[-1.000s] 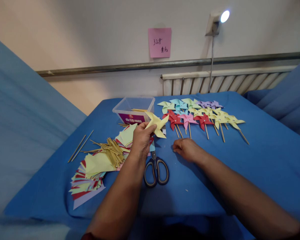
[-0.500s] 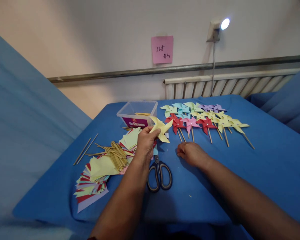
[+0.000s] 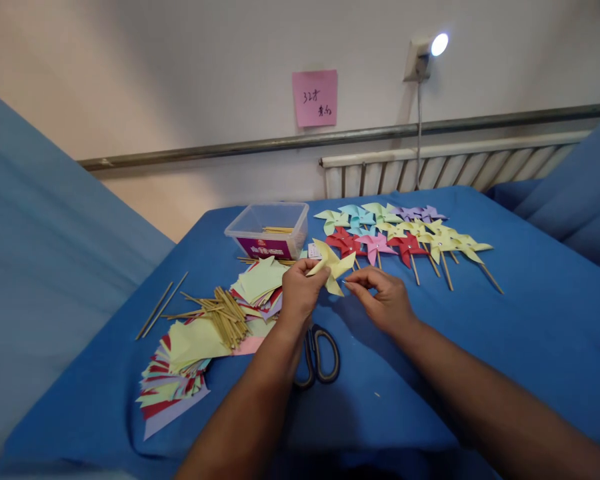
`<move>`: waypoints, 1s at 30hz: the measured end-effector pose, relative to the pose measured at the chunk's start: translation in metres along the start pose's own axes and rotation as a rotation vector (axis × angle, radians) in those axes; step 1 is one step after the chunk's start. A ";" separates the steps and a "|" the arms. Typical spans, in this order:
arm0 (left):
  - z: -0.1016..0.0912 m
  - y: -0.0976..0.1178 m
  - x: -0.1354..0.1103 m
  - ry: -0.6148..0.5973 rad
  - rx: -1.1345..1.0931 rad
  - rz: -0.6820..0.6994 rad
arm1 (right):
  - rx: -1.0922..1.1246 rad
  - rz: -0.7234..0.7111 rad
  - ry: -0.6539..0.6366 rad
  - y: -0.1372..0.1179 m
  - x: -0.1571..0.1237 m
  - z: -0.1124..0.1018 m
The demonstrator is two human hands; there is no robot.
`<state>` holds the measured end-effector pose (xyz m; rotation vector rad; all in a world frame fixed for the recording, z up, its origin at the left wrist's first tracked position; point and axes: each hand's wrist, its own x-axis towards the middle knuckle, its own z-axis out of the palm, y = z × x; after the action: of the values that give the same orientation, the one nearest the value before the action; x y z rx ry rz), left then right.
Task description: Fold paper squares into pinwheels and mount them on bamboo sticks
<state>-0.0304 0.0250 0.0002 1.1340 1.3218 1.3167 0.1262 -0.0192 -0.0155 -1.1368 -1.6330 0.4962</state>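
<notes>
My left hand [image 3: 303, 290] grips a folded yellow paper pinwheel [image 3: 334, 265] by its near-left side, thumb on the front. Just right of it, my right hand [image 3: 383, 299] pinches a small shiny pin [image 3: 345, 281] between thumb and fingertips, close to the lower right blade. This pinwheel shows no stick. Under my left wrist lies a pair of scissors [image 3: 326, 357] with dark handles, its blades hidden by the arm. To the left, a bundle of wooden sticks [image 3: 230, 320] rests on fanned coloured paper sheets [image 3: 197, 343].
Several finished pinwheels on sticks [image 3: 410, 248] lie at the back right. A clear plastic box [image 3: 267, 230] with sticks inside stands behind my left hand. Two loose sticks [image 3: 163, 307] lie at the left. A blue cloth [image 3: 430, 400] covers the table.
My right hand has risen from the table and come left to the pinwheel, now with the pin showing at its fingertips. The left hand has shifted slightly right and lower.
</notes>
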 end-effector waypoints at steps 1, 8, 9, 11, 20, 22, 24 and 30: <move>0.003 -0.001 -0.002 -0.018 0.033 0.015 | 0.002 -0.006 0.041 0.000 0.000 0.000; 0.014 -0.004 -0.012 -0.136 0.078 0.001 | -0.106 -0.026 0.077 0.013 0.003 0.001; 0.014 -0.004 -0.013 -0.142 0.071 -0.007 | -0.116 -0.018 0.078 0.013 0.003 0.001; 0.015 -0.003 -0.014 -0.147 0.060 -0.018 | -0.123 -0.008 0.083 0.014 0.003 0.001; 0.014 -0.002 -0.014 -0.149 0.090 -0.010 | -0.138 -0.015 0.077 0.013 0.003 -0.001; 0.014 -0.002 -0.014 -0.150 0.093 0.000 | -0.138 -0.023 0.085 0.013 0.002 -0.001; 0.014 -0.002 -0.014 -0.154 0.091 0.004 | -0.143 -0.030 0.091 0.013 0.002 0.000; 0.014 -0.001 -0.016 -0.163 0.136 0.055 | -0.161 -0.051 0.083 0.013 0.002 -0.001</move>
<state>-0.0142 0.0117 -0.0004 1.3508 1.2826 1.1601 0.1326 -0.0118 -0.0243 -1.2149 -1.6476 0.2845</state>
